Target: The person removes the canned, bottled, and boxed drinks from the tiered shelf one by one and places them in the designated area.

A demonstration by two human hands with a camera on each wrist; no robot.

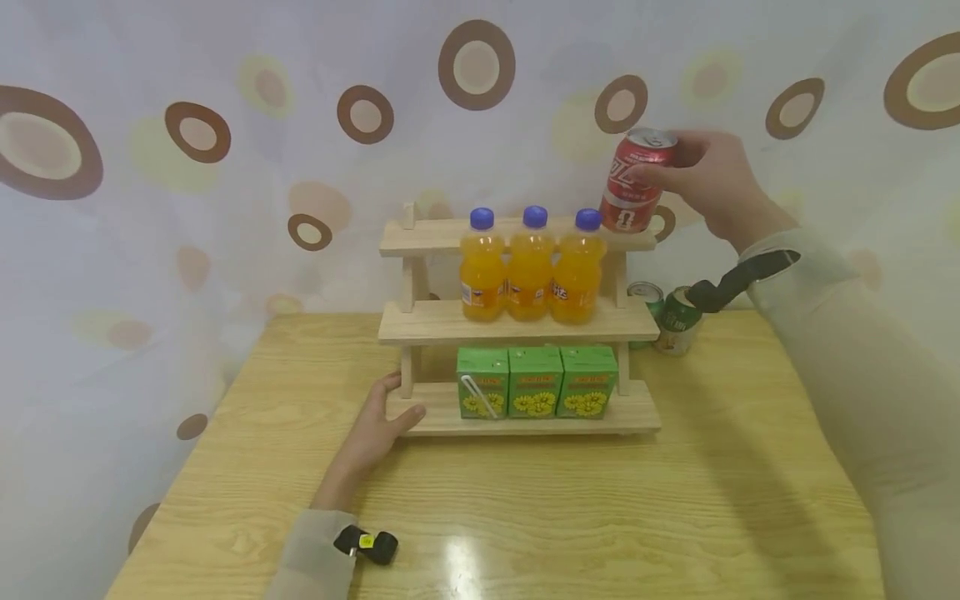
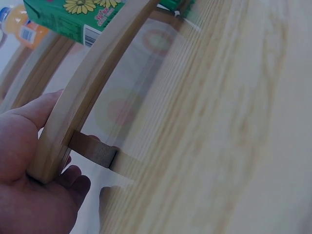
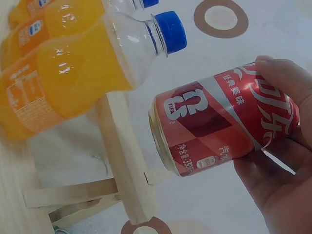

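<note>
My right hand (image 1: pixel 716 179) grips a red cola can (image 1: pixel 636 183) upright over the right end of the top tier of a wooden display rack (image 1: pixel 517 325). In the right wrist view, thumb and fingers wrap the can (image 3: pixel 219 122) near its top, and its base is close to the tier's end. My left hand (image 1: pixel 377 425) holds the left end of the bottom tier, thumb on top and fingers curled underneath in the left wrist view. Three orange soda bottles (image 1: pixel 530 275) with blue caps stand on the middle tier. Three green drink cartons (image 1: pixel 535 383) line the bottom tier.
Two green cans (image 1: pixel 678 321) stand on the wooden table (image 1: pixel 525 508) behind the rack's right side, partly hidden. Close behind the rack hangs a pale wall covering (image 1: pixel 420 50) with brown rings. A small wooden peg (image 1: pixel 408 215) rises at the top tier's left end.
</note>
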